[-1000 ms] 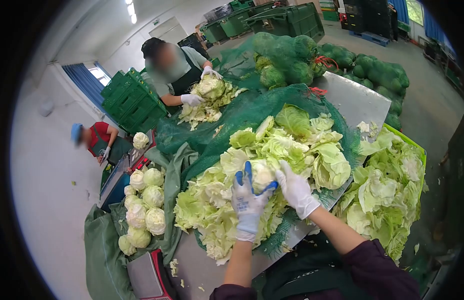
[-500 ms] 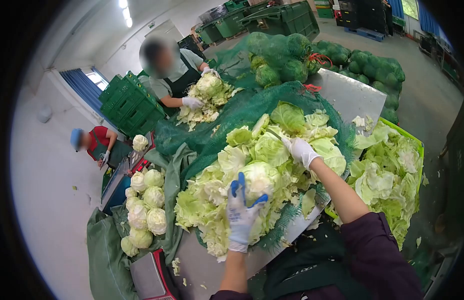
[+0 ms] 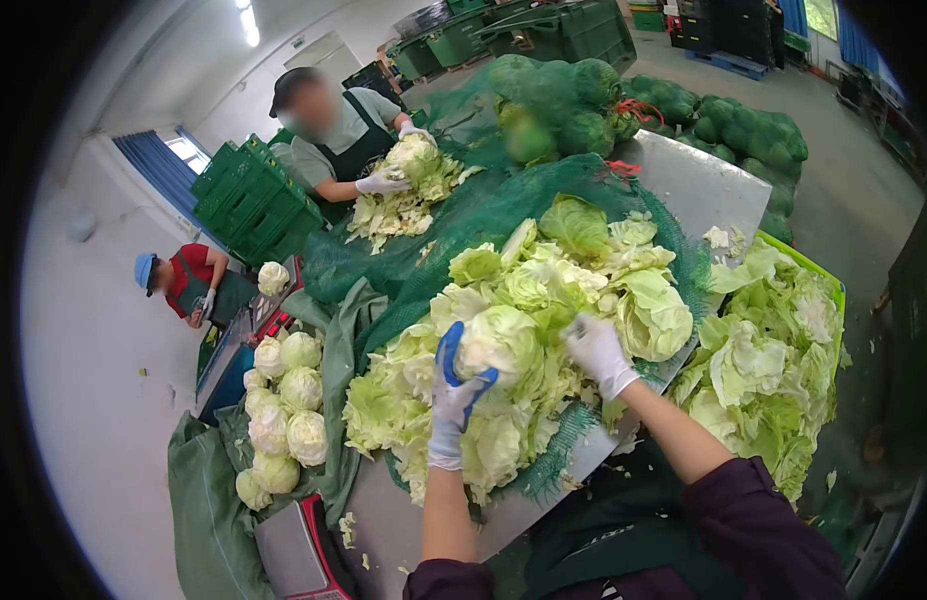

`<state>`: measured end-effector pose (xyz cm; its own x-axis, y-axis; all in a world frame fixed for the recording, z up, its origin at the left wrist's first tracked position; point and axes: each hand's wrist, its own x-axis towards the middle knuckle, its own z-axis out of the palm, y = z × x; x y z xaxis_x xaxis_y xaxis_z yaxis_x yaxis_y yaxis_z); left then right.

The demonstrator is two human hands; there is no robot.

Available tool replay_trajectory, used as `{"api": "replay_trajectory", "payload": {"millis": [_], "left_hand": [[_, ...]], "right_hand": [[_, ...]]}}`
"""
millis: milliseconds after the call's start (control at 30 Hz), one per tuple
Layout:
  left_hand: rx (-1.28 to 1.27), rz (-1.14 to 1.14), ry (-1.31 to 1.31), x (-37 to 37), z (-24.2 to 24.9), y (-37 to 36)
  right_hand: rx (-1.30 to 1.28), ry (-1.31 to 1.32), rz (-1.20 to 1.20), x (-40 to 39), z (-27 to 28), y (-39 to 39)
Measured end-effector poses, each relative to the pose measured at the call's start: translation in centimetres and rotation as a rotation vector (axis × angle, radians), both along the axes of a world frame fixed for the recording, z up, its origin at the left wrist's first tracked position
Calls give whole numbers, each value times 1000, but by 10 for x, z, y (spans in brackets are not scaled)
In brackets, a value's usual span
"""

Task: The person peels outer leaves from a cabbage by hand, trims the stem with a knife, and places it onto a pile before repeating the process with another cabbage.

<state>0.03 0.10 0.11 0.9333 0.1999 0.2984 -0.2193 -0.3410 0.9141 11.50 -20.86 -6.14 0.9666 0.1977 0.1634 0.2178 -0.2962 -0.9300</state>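
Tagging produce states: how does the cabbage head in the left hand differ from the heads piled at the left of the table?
The held cabbage head is yellow-green with loose outer leaves; the piled heads are whiter, tight and trimmed. The held one is gripped by the left hand above the leaf heap, right hand beside it; the piled ones lie untouched on green cloth. Both are round whole heads.

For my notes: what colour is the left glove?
White with blue fingertips, seen in the head view.
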Motion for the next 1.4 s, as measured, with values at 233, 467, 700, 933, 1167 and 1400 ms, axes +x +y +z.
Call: {"api": "replay_trajectory", "payload": {"millis": [233,467,700,933,1167,1400], "left_hand": [[246,175,-116,10,8,-31],[-565,-10,18,0,17,-28],[-756,23,46,-9,32,-29],[-607,81,-88,13,5,-52],[-351,212,10,24,6,-60],[-224,200,-5,8,8,-71]], "right_hand": [[-148,-219,44,-28,73,5],[-247,-93,54,31,34,6],[-303,-66,-155,86,59,-9],[-576,-516,165,-7,90,-18],[-807,-739,62,-16,43,-11],[-548,-335,-117,82,50,-23]]}}
